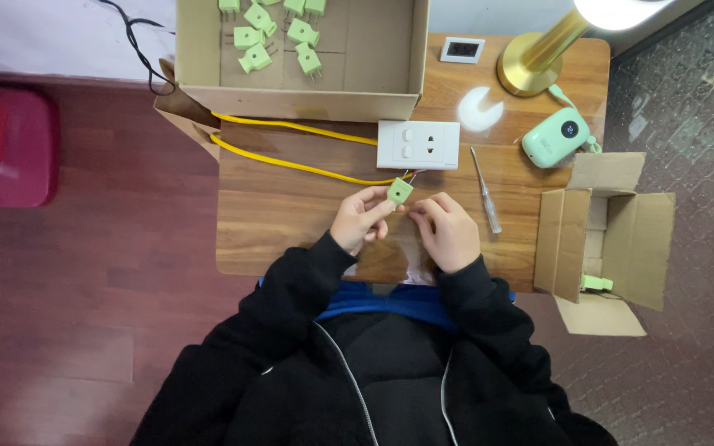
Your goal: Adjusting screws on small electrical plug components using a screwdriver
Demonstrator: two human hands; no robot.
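My left hand (360, 218) pinches a small green plug (400, 192) between thumb and fingers above the wooden table (291, 215). My right hand (449, 230) is curled just right of the plug, fingertips close to it; what it holds cannot be told. Thin wires run from the plug area up to a white switch-and-socket panel (418, 144). A yellow cable (291, 163) leads from the panel to the left.
A large open cardboard box (373, 49) at the back holds several green plugs (258, 37). A screwdriver (484, 190) lies right of my hands. A mint-green device (555, 137), a brass lamp base (532, 62), a small open box (613, 231) and a red stool (6, 144) surround the table.
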